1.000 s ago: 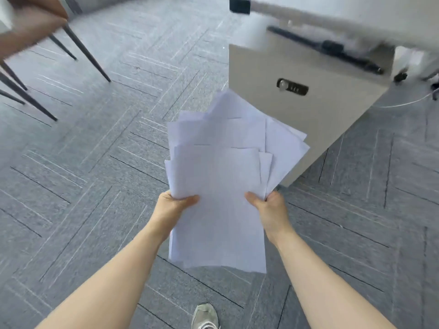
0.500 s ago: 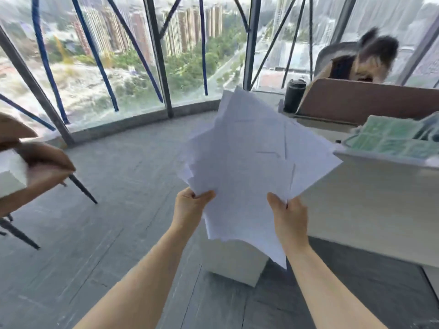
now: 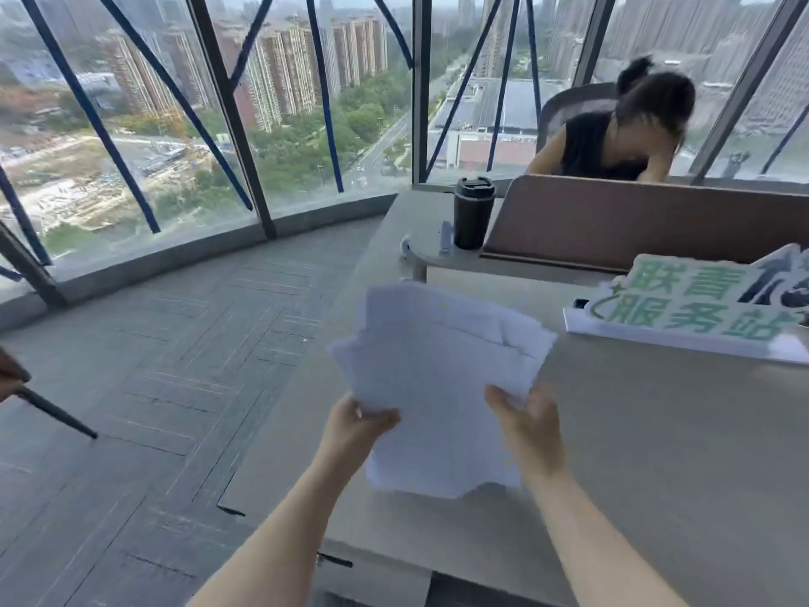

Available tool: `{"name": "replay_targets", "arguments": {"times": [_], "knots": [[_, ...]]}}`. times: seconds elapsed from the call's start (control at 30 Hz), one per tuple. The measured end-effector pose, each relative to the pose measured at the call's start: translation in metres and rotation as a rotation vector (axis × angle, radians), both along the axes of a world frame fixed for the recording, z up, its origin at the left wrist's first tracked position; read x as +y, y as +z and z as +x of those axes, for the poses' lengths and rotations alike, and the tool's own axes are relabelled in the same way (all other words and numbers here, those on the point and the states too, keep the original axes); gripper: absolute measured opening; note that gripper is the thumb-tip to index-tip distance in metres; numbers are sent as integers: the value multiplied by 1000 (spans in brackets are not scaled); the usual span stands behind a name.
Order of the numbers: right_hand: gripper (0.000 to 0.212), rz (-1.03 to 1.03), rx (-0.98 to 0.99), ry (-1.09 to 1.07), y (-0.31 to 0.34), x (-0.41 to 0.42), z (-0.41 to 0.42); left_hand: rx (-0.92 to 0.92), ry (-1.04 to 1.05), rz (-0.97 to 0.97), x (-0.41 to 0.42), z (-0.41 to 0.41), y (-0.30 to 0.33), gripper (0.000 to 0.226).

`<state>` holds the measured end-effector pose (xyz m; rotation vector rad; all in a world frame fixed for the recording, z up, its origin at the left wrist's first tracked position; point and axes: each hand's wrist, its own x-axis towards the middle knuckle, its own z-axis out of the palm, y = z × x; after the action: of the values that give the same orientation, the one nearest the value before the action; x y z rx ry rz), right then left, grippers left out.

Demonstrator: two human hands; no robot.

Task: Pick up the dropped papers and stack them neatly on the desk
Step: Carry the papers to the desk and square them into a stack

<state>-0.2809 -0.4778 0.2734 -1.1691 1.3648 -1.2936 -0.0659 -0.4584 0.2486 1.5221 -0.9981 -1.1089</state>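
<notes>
An uneven bundle of white papers [image 3: 437, 378] hangs in both my hands, its sheets fanned and askew at the top. My left hand [image 3: 354, 429] pinches the bundle's lower left edge. My right hand [image 3: 527, 424] grips its lower right side, thumb on the front. The papers are held just above the near left part of the grey desk [image 3: 656, 453], with their lower edge close to the surface.
A white and green sign [image 3: 696, 304] lies on the desk at the right. A black tumbler [image 3: 473, 212] stands beside a brown divider [image 3: 613, 221]; a person sits behind it. Grey carpet [image 3: 153, 365] and glass walls lie to the left, and a chair leg [image 3: 57, 414] at far left.
The view has risen from the floor to the desk top. Both hands have carried the papers up and over the desk's surface, still gripping them.
</notes>
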Motion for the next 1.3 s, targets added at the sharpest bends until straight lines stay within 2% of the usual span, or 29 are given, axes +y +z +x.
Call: {"name": "replay_targets", "arguments": {"times": [0.07, 0.13, 0.23, 0.33, 0.37, 0.43, 0.47, 0.53, 0.63, 0.7, 0.8, 0.9, 1.0, 1.07, 1.17, 1.23, 1.3], "knots": [[12, 36, 43, 42, -22, -20, -2, 23, 32, 83, -10, -13, -30, 16], [12, 28, 27, 21, -29, -32, 0, 70, 149, 100, -16, -26, -39, 9], [16, -33, -70, -49, -17, -57, -1, 75, 242, -16, -43, -27, -28, 8], [34, -8, -167, 90, -13, -73, -8, 95, 153, -57, -67, -9, -14, 37], [36, 68, -139, 131, -21, -80, -8, 104, 103, -5, -75, -3, -18, 47], [25, 226, 16, 186, -46, -88, -3, 106, 15, 89, -86, 2, -30, 55], [19, 284, 84, 196, -57, -89, 2, 101, -5, 121, -90, 1, -40, 52], [13, 347, 160, 146, -71, -93, 12, 89, 31, 162, -101, 0, -56, 29], [18, 308, 156, 15, -65, -103, 33, 64, 108, 158, -119, 13, -61, 7], [16, 314, 183, 30, -62, -115, 53, 42, 88, 146, -133, 37, -58, 9], [12, 414, 241, 121, -76, -134, 90, -73, 33, 230, -153, 84, -56, 23], [19, 537, 238, 165, -100, -152, 128, -192, 18, 333, -169, 123, -66, 10], [20, 592, 216, 194, -118, -166, 155, -292, 33, 389, -183, 147, -83, 14], [23, 612, 227, 213, -125, -175, 168, -362, 28, 426, -191, 158, -94, 8], [27, 622, 328, 204, -135, -186, 179, -464, 7, 495, -199, 165, -106, 12], [24, 626, 521, 211, -136, -190, 183, -546, 6, 530, -201, 163, -108, 13], [31, 655, 779, 210, -129, -193, 185, -607, 12, 535, -203, 163, -110, 20]]}}
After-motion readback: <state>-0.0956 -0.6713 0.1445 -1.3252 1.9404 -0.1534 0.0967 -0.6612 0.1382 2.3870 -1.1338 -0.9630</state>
